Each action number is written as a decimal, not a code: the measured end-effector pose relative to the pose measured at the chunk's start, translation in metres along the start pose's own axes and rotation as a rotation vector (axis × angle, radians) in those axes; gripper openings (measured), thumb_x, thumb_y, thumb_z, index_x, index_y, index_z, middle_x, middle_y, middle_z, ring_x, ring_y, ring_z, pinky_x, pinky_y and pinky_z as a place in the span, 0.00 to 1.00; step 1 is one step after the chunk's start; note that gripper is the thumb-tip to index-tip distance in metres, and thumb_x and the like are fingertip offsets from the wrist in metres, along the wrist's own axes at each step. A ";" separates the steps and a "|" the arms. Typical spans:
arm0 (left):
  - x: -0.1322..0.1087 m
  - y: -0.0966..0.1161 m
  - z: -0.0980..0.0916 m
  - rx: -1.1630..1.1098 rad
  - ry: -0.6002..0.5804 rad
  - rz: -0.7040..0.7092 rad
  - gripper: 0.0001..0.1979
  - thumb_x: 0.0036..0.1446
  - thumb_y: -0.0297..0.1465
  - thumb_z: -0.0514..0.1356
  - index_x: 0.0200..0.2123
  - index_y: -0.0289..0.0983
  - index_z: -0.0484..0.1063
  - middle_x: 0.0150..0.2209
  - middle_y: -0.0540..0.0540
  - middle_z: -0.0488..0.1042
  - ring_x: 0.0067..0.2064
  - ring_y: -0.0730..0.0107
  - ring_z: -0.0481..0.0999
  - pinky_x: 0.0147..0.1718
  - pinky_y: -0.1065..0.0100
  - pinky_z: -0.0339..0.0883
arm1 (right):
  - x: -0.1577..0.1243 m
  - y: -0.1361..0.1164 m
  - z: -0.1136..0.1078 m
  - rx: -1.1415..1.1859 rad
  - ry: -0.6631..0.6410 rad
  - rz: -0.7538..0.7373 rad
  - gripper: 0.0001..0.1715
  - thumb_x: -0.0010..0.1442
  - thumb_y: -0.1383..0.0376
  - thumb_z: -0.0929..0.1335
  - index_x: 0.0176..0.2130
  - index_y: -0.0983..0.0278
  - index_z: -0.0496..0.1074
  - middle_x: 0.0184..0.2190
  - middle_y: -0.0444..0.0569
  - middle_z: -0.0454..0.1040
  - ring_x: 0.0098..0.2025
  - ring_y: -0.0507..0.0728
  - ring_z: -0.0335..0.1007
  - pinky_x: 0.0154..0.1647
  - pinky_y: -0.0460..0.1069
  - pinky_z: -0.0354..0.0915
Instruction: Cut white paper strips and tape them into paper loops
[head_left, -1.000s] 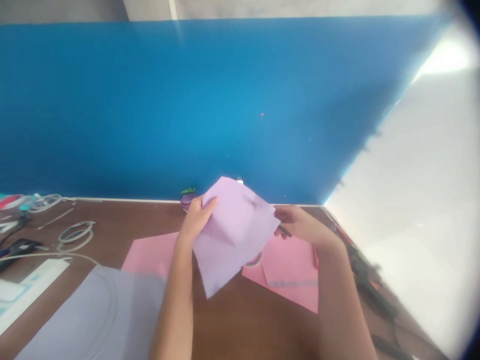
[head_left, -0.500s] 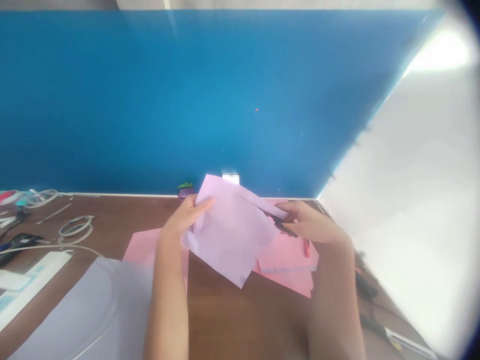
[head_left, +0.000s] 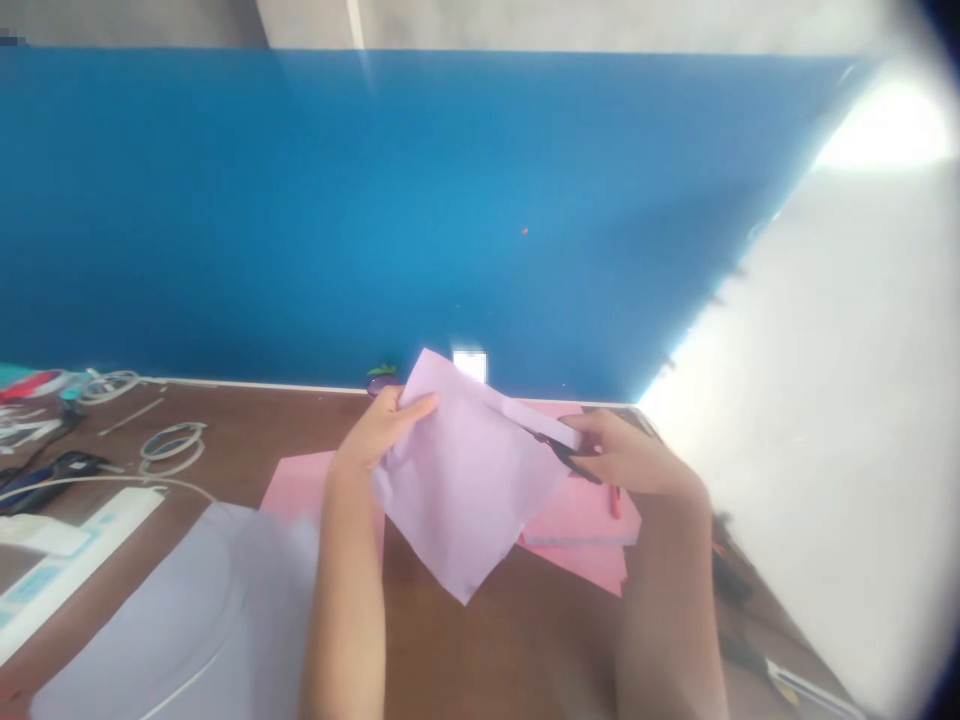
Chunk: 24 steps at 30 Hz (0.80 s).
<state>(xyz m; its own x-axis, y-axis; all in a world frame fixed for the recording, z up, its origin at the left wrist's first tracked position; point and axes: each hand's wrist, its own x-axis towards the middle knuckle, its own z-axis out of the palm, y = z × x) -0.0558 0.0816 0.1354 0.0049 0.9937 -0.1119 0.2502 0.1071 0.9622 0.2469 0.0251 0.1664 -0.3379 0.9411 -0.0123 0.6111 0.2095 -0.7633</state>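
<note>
A sheet of lilac paper (head_left: pixel 472 480) hangs tilted in the air above the table. My left hand (head_left: pixel 382 430) pinches its left edge, thumb on the near face. Black scissors (head_left: pixel 564 455) are gripped in my right hand (head_left: pixel 622 450), their blades at a cut that runs along the upper right edge. A narrow paper strip stands partly separated above the blades and reaches my right fingers. The scissor handles are mostly hidden by the hand.
Pink paper sheets (head_left: pixel 577 525) lie under my right hand, with a small red item (head_left: pixel 616 502) on them. More pink paper (head_left: pixel 296 480) and a large pale lilac sheet (head_left: pixel 187 610) lie at left, near a white power strip (head_left: pixel 82 560) and coiled cables (head_left: pixel 172 448). A blue wall (head_left: pixel 420 200) rises behind.
The view has tilted and shifted slightly. The paper's lower corner hangs lower and further left, and the scissors have moved slightly along the strip. Both hands keep their holds.
</note>
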 end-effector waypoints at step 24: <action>-0.008 0.010 0.007 -0.132 -0.055 -0.009 0.33 0.44 0.46 0.69 0.51 0.39 0.67 0.49 0.39 0.75 0.46 0.55 0.78 0.38 0.62 0.75 | 0.000 -0.012 0.000 0.057 -0.002 -0.077 0.06 0.50 0.63 0.65 0.26 0.61 0.72 0.21 0.41 0.65 0.21 0.48 0.56 0.18 0.44 0.57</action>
<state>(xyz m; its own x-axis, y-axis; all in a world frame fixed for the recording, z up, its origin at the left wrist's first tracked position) -0.0464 0.0742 0.1444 0.0576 0.9897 -0.1308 0.1214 0.1231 0.9849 0.2397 0.0229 0.1759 -0.3836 0.9223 0.0467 0.5415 0.2656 -0.7976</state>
